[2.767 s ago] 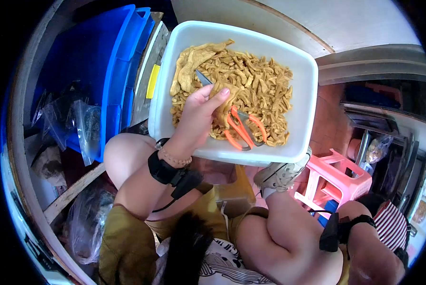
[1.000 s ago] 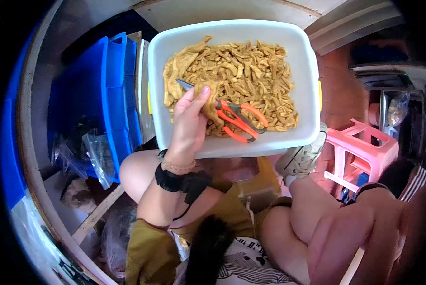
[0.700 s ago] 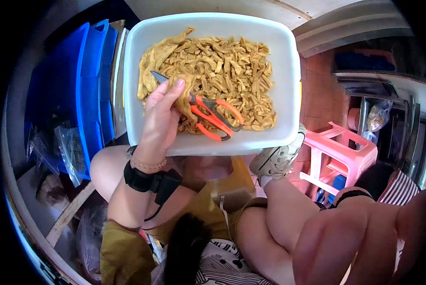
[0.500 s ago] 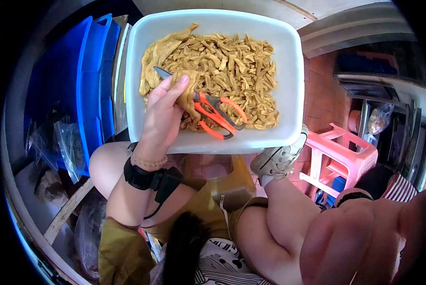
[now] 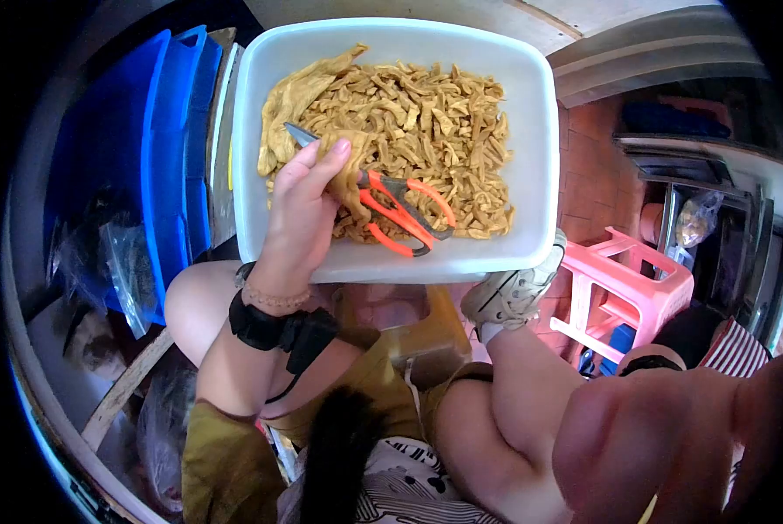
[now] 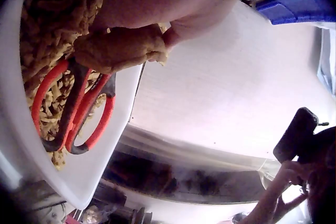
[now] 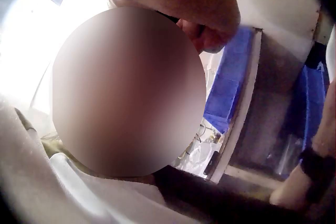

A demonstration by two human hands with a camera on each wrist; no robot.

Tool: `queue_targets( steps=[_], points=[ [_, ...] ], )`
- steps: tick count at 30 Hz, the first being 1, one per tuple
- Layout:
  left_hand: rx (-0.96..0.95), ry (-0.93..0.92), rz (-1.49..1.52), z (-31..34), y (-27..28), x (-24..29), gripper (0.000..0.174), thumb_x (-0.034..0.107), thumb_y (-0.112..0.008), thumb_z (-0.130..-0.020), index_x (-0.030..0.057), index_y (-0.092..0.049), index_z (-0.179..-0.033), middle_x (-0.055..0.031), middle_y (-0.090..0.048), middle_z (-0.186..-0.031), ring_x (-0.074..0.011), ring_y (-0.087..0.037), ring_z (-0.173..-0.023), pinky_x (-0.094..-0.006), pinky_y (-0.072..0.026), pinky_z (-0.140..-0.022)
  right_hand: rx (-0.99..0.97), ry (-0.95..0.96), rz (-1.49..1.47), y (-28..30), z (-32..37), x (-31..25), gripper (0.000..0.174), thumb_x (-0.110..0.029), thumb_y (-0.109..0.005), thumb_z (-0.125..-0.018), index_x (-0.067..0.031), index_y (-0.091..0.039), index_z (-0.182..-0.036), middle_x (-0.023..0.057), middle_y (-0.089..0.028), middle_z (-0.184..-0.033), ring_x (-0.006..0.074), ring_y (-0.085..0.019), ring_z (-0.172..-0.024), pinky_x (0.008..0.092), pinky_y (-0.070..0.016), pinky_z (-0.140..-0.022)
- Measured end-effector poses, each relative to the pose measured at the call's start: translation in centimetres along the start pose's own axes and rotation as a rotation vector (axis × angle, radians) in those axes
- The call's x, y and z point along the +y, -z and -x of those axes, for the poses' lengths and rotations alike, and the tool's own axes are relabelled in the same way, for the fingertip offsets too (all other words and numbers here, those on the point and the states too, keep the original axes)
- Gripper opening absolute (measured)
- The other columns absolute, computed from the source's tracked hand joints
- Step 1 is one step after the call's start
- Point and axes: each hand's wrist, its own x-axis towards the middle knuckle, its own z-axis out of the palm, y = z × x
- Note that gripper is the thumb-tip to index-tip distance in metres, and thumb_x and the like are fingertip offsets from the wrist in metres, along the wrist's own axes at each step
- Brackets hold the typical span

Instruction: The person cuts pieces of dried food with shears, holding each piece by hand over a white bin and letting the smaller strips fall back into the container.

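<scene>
My left hand (image 5: 302, 196) pinches a folded brown piece (image 5: 357, 148) over the white tub (image 5: 533, 131), along with orange-handled scissors (image 5: 377, 181). Beyond the fingers a blade tip shows, while the handles lie over brown strips (image 5: 426, 122). A larger brown piece (image 5: 300, 92) rests at the tub's left side. In the left wrist view, the scissors (image 6: 76, 113) hang below the held piece (image 6: 115, 50). My right hand (image 5: 662, 437) is raised close to the head camera, blurred. Its bent fingers show at the top of the right wrist view (image 7: 205, 35); whether they hold anything is hidden.
Blue bins (image 5: 169, 166) stand left of the tub, with clear plastic bags (image 5: 130, 271) below them. A pink stool (image 5: 649, 279) is at the right on the tiled floor. Bare legs and a light shoe (image 5: 514, 293) lie below the tub.
My right hand has come up from beside the right knee to near the head camera. The head view has shifted. My left hand keeps its grip on the piece and scissors.
</scene>
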Motion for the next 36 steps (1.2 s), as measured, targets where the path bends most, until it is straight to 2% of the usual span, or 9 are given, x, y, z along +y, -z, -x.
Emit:
queue_targets(
  steps=[1, 5, 7, 17, 25, 30, 33, 35, 36],
  points=[
    [0.019, 0.002, 0.035, 0.0, -0.1, 0.0, 0.019, 0.014, -0.054, -0.095, 0.0021, -0.057, -0.109, -0.0034, -0.062, -0.101, -0.0105, -0.059, -0.092, -0.0261, -0.0470, -0.084, 0.000, -0.003, 0.005, 0.0, 0.0, 0.0, 0.015, -0.012, -0.064, -0.078, -0.0054, -0.056, -0.090, 0.0103, -0.058, -0.073, 0.0251, -0.060, -0.071, 0.0361, -0.0480, -0.074],
    [0.053, 0.012, 0.045, 0.1, -0.3, 0.1, 0.019, 0.015, -0.055, -0.095, 0.0024, -0.057, -0.109, -0.0031, -0.062, -0.101, -0.0104, -0.059, -0.091, -0.0257, -0.0471, -0.083, 0.000, -0.005, 0.010, 0.0, -0.1, 0.0, 0.018, -0.011, -0.065, -0.077, -0.0050, -0.057, -0.092, 0.0105, -0.058, -0.074, 0.0257, -0.060, -0.071, 0.0366, -0.0480, -0.073],
    [0.037, 0.038, -0.073, -0.2, 0.3, -0.3, 0.032, 0.023, -0.053, -0.095, 0.0008, -0.051, -0.117, -0.0049, -0.058, -0.104, -0.0121, -0.053, -0.093, -0.0277, -0.0428, -0.086, 0.000, -0.007, 0.011, 0.1, -0.2, -0.1, 0.019, -0.011, -0.065, -0.077, -0.0047, -0.057, -0.092, 0.0106, -0.058, -0.074, 0.0260, -0.061, -0.072, 0.0368, -0.0481, -0.072],
    [0.035, -0.015, -0.003, 0.2, -1.0, 0.1, 0.030, 0.022, -0.053, -0.096, 0.0010, -0.051, -0.117, -0.0052, -0.058, -0.102, -0.0122, -0.054, -0.091, -0.0272, -0.0438, -0.084, -0.009, -0.007, 0.018, -0.1, -0.2, 0.8, 0.025, -0.011, -0.067, -0.074, -0.0036, -0.057, -0.096, 0.0112, -0.058, -0.076, 0.0275, -0.061, -0.074, 0.0381, -0.0482, -0.069],
    [0.018, 0.017, -0.037, 0.0, -0.2, -0.2, 0.032, 0.022, -0.053, -0.095, 0.0003, -0.051, -0.118, -0.0057, -0.059, -0.105, -0.0129, -0.055, -0.092, -0.0273, -0.0436, -0.085, -0.013, -0.028, 0.051, -0.2, -0.5, 1.0, 0.029, -0.011, -0.068, -0.072, -0.0027, -0.058, -0.099, 0.0117, -0.058, -0.077, 0.0287, -0.061, -0.075, 0.0391, -0.0483, -0.067],
    [0.015, 0.037, -0.017, 0.2, -0.6, 0.3, 0.029, 0.020, -0.052, -0.096, -0.0001, -0.053, -0.117, -0.0052, -0.060, -0.107, -0.0127, -0.055, -0.094, -0.0277, -0.0439, -0.086, -0.007, -0.104, 0.122, -0.5, -1.2, 0.9, 0.032, -0.010, -0.069, -0.071, -0.0021, -0.058, -0.101, 0.0120, -0.058, -0.078, 0.0294, -0.061, -0.076, 0.0397, -0.0483, -0.066],
    [0.033, 0.025, 0.006, 0.4, -1.0, 0.3, 0.029, 0.019, -0.052, -0.096, -0.0001, -0.053, -0.118, -0.0054, -0.060, -0.109, -0.0128, -0.056, -0.095, -0.0281, -0.0439, -0.086, 0.043, -0.356, 0.377, 0.0, -2.3, 2.0, 0.034, -0.010, -0.069, -0.070, -0.0017, -0.059, -0.102, 0.0122, -0.057, -0.079, 0.0298, -0.061, -0.077, 0.0401, -0.0484, -0.065],
    [0.033, 0.015, 0.006, 0.5, -1.0, 0.3, 0.029, 0.019, -0.052, -0.096, 0.0000, -0.053, -0.118, -0.0056, -0.060, -0.109, -0.0129, -0.056, -0.095, -0.0284, -0.0442, -0.086, 0.068, -0.553, 0.752, 0.6, -2.4, 4.4, 0.035, -0.010, -0.069, -0.070, -0.0015, -0.059, -0.103, 0.0123, -0.057, -0.079, 0.0301, -0.061, -0.077, 0.0404, -0.0484, -0.064],
    [0.032, 0.006, 0.007, 0.6, -1.1, 0.3, 0.029, 0.018, -0.052, -0.096, 0.0000, -0.053, -0.118, -0.0057, -0.061, -0.109, -0.0130, -0.056, -0.094, -0.0286, -0.0444, -0.086, 0.026, -0.552, 0.998, 1.1, -1.8, 5.9, 0.030, -0.015, -0.069, -0.073, -0.0019, -0.056, -0.097, 0.0121, -0.057, -0.078, 0.0306, -0.060, -0.075, 0.0401, -0.0484, -0.062]
  ],
)
